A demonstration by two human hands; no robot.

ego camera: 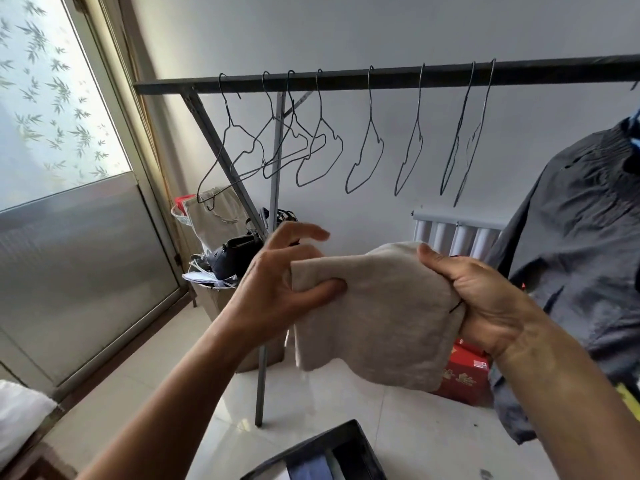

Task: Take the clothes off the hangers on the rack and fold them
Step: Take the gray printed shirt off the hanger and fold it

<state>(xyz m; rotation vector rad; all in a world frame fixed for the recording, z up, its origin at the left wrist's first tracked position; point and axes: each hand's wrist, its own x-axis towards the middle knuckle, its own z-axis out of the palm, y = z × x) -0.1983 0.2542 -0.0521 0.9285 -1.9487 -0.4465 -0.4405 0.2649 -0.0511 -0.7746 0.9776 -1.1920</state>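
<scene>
Starting at the left, I saw a window [52, 98] covered in a bamboo-leaf film, and past it the rack bar [346, 79] ran across the far wall above the hands. A row of bare wire hangers [367, 150] hung from that bar, the leftmost few crowded and overlapping, the rest spaced apart. Below them, by the rack's slanted leg, a black handbag [239, 254] sat on top of a heap of clutter. In the near middle the left hand [277, 289] pinched the left edge of the beige garment [374, 313], with the thumb laid across the front of the cloth, the other fingers curled behind it and the index finger loosely raised. The garment was off the rack and held in the air between both hands, doubled over, its lower part hanging down toward the tiled floor. The right hand [485, 299] gripped the bunched right end, thumb on top and fingers wrapped under the cloth. Behind the garment a white radiator [457, 233] stood against the wall, and a red box [464, 375] sat on the floor beneath the right hand. At the near bottom edge I could make out a dark open box [332, 438] with something blue inside. Farthest right, a dark grey shirt [571, 254] hung down from the bar's height; I could not tell what its hanger looked like.
</scene>
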